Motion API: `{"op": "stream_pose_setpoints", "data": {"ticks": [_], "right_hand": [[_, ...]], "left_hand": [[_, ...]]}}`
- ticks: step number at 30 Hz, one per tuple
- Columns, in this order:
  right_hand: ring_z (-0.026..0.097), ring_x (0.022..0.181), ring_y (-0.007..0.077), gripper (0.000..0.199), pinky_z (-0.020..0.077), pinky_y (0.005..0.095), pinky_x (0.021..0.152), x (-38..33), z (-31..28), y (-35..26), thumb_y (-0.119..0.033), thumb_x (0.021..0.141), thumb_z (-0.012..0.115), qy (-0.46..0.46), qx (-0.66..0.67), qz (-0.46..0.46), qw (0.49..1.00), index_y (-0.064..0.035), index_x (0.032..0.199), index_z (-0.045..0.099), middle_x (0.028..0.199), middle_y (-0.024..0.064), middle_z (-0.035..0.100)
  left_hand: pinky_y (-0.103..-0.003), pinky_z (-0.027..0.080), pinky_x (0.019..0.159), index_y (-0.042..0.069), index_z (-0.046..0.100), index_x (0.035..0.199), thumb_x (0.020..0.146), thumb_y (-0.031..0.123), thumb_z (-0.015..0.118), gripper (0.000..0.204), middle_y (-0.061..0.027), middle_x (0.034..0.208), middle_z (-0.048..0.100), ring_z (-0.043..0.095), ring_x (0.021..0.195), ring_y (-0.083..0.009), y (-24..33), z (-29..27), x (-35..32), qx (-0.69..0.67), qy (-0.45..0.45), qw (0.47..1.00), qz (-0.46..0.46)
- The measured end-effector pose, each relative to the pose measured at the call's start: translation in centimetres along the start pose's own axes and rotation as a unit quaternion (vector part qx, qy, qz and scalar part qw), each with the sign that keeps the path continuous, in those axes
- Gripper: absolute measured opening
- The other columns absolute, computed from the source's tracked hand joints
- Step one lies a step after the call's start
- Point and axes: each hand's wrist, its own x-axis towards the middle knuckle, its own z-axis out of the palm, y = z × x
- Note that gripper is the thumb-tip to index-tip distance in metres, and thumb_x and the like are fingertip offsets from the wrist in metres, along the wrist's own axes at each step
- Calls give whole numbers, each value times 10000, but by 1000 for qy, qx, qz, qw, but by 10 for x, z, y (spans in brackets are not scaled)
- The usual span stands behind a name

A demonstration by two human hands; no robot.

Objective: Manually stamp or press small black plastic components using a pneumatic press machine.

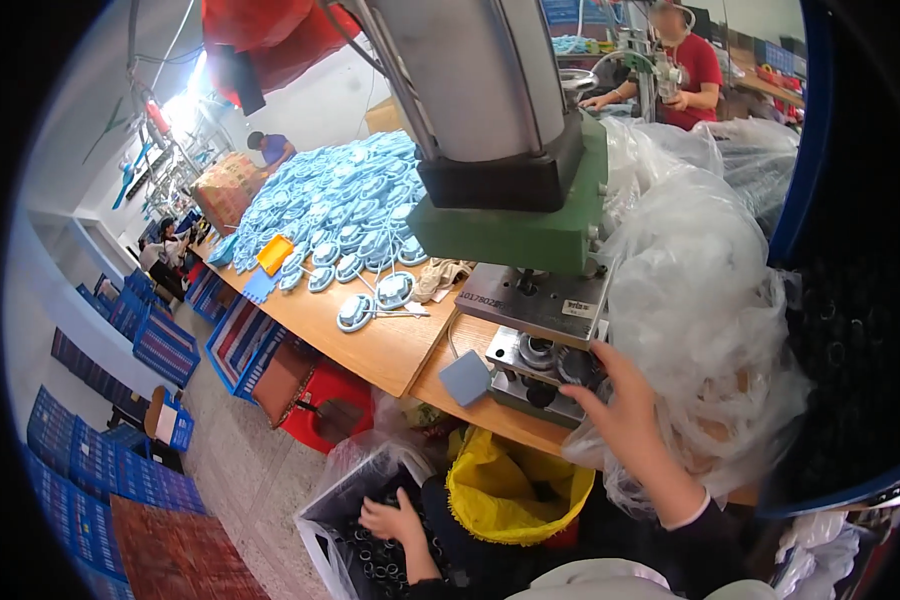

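My right hand [625, 405] reaches to the right side of a metal die [550, 355] under a green press [510, 225]. Its thumb and forefinger are apart, close to the round seat of the lower die, and I see nothing held between them. My left hand [395, 522] is low down, its fingers spread above a plastic-lined box [320, 535]. Dark and pale small rings [375, 560] lie in that box, just below the hand. A steel upper plate [540, 300] sits above the lower die with a gap between.
Pale blue coiled parts [340, 200] are heaped on the wooden table [390, 355]. A yellow bag [510, 490] hangs open below the press. Clear plastic bags [710, 330] crowd the right. A grey-blue pad [465, 378] lies beside the die. A person in red [695, 70] works behind.
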Motion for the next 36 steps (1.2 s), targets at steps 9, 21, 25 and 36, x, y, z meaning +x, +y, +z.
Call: {"op": "stream_pose_setpoints", "data": {"ticks": [9,21,25,36], "right_hand": [[594,847,337,337,476,377,732,40,39,-10,-146,647,747,-93,76,122,985,-22,938,632,905,150,632],[427,1167,368,573,352,391,978,-74,-66,41,-258,767,687,39,-25,195,980,-1,1226,460,1247,210,463],[525,1008,360,411,417,399,880,-49,-148,94,-229,765,665,185,-256,158,936,11,1078,551,1111,188,545],[549,1007,386,324,484,443,823,31,-224,246,-238,904,381,370,-338,530,685,-17,1107,505,1190,226,475]], "left_hand": [[-456,281,1005,-16,504,1119,755,155,660,431,-214,1203,455,335,1215,-408,71,-1,20,-271,-74,936,213],[-454,277,985,86,555,1178,897,280,436,362,-80,1328,451,375,1246,-276,234,52,66,-90,-261,829,487],[-443,285,968,68,570,1146,907,295,426,360,-102,1307,467,412,1211,-255,242,37,66,-128,-269,821,488],[-485,210,1030,73,541,1158,915,260,376,348,-61,1352,426,361,1254,-265,237,44,60,-163,-202,829,495]]}}
